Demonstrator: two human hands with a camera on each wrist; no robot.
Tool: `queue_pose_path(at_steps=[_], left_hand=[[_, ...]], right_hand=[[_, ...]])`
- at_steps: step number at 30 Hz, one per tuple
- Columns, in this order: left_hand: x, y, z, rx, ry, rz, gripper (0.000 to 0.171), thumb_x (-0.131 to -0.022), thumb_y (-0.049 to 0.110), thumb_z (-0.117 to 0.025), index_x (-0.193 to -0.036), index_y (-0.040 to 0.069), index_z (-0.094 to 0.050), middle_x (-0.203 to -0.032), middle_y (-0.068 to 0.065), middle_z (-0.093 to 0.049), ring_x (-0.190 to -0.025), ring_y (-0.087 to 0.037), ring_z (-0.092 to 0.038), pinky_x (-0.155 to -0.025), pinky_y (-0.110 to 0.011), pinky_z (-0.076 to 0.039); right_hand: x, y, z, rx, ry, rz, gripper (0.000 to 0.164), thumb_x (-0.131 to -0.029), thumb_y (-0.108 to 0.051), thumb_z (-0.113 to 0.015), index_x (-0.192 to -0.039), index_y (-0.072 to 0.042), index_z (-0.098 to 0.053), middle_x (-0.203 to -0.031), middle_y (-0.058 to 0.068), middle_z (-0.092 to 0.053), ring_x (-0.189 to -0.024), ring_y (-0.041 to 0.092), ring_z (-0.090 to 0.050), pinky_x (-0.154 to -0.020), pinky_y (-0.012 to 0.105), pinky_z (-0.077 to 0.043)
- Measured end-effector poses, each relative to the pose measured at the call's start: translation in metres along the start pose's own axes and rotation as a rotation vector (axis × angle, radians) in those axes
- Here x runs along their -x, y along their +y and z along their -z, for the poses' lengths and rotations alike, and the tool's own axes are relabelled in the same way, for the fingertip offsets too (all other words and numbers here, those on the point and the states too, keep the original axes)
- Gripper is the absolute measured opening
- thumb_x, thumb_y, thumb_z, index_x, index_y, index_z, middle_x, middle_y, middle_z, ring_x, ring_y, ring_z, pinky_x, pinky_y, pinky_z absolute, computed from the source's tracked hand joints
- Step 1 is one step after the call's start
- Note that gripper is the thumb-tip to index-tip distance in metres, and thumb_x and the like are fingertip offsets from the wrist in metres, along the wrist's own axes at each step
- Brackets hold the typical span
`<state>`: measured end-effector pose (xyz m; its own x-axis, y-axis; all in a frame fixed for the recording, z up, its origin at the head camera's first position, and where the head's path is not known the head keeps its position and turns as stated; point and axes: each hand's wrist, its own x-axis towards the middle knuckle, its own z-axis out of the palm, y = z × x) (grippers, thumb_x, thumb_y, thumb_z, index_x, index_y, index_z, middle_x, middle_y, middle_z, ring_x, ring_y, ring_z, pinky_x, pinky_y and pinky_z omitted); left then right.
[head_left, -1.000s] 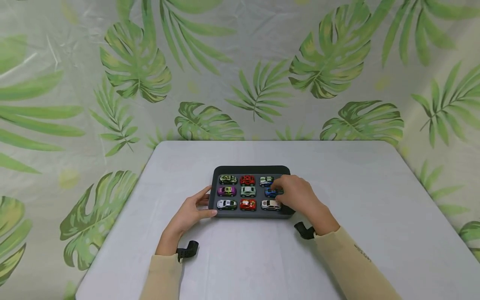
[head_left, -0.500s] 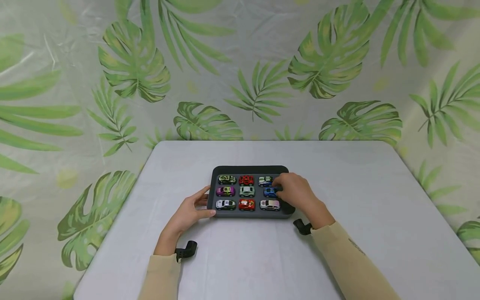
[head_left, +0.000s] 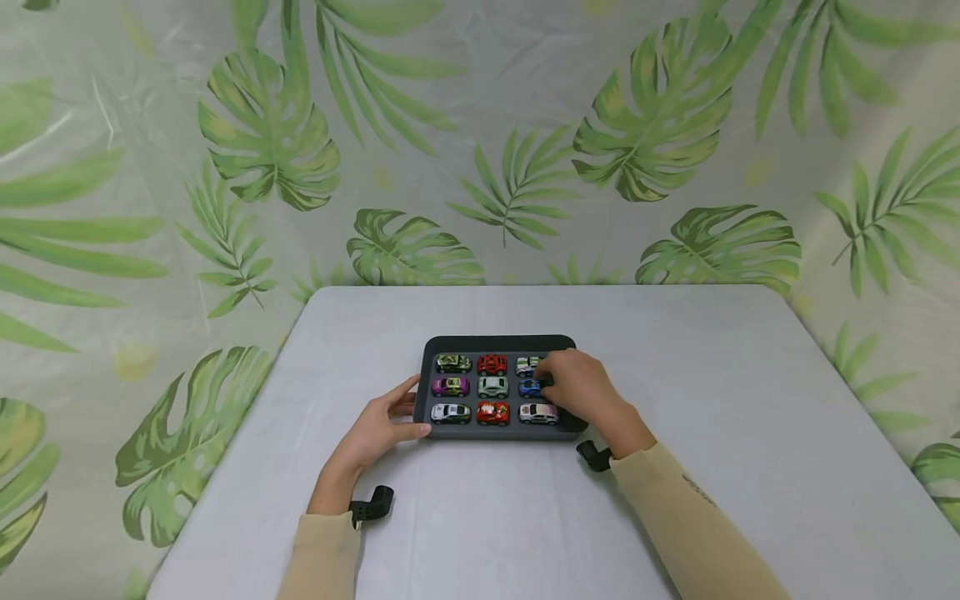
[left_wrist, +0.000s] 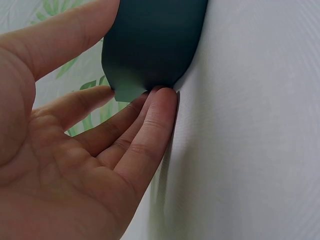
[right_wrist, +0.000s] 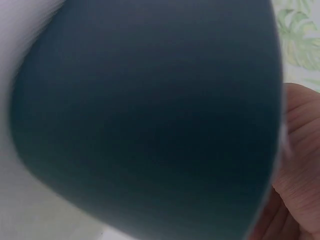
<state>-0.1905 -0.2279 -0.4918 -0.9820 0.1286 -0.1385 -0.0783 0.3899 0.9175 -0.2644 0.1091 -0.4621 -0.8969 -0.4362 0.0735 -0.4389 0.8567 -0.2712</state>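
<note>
The dark tray (head_left: 498, 343) is lying at the centre of the white table (head_left: 750, 433), holding toy cars in three rows; the left hand (head_left: 375, 432) is reaching in from seven o'clock, its forearm angling up from the near edge, its fingers lying straight and relaxed against the tray's left edge and near-left corner, the thumb above, gripping nothing; in the left wrist view the fingertips (left_wrist: 162, 100) are touching the tray's rounded corner; the right hand (head_left: 581, 390) is coming in from five o'clock over the tray's right side, knuckles up, fingers curling down onto the blue car (head_left: 530, 387) in the middle row's right column, pinching it while it is sitting in the tray.
</note>
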Motion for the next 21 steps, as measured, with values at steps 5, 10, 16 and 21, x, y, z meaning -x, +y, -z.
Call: queue_pose_path(at_steps=[5, 10, 16, 21], left_hand=[[-0.0012, -0.004, 0.001, 0.011, -0.006, -0.009, 0.09, -0.08, 0.019, -0.087, -0.156, 0.027, -0.04, -0.143, -0.011, -0.054, -0.123, -0.027, -0.055, -0.099, -0.049, -0.045], [-0.0022, -0.0049, 0.0011, 0.015, -0.009, -0.02, 0.09, -0.08, 0.019, -0.087, -0.156, 0.027, -0.04, -0.143, -0.011, -0.054, -0.123, -0.027, -0.055, -0.101, -0.05, -0.044], [-0.0022, -0.0036, 0.0013, -0.001, -0.008, -0.021, 0.09, -0.08, 0.02, -0.088, -0.157, 0.027, -0.04, -0.142, -0.01, -0.055, -0.122, -0.026, -0.056, -0.1, -0.049, -0.045], [-0.002, -0.0039, 0.0009, -0.006, -0.003, -0.02, 0.09, -0.08, 0.02, -0.088, -0.156, 0.027, -0.04, -0.142, -0.01, -0.055, -0.123, -0.027, -0.056, -0.1, -0.05, -0.045]], right_hand=[[-0.0032, -0.0033, -0.0013, -0.012, -0.008, 0.004, 0.024, -0.084, -0.015, -0.081, -0.108, -0.015, -0.08, -0.111, 0.004, -0.072, -0.102, 0.026, -0.065, -0.079, 0.046, -0.056], [-0.0063, -0.004, -0.0017, 0.002, -0.033, 0.004, 0.025, -0.085, -0.018, -0.082, -0.109, -0.015, -0.079, -0.11, 0.005, -0.072, -0.096, 0.023, -0.066, -0.073, 0.043, -0.057], [-0.0094, -0.0051, 0.0003, 0.02, -0.026, 0.006, 0.025, -0.083, -0.019, -0.084, -0.107, -0.014, -0.08, -0.108, 0.005, -0.072, -0.096, 0.023, -0.066, -0.073, 0.044, -0.057], [-0.0102, -0.0068, 0.0011, 0.012, -0.026, -0.002, 0.025, -0.082, -0.019, -0.084, -0.107, -0.014, -0.08, -0.109, 0.005, -0.073, -0.096, 0.023, -0.067, -0.075, 0.046, -0.057]])
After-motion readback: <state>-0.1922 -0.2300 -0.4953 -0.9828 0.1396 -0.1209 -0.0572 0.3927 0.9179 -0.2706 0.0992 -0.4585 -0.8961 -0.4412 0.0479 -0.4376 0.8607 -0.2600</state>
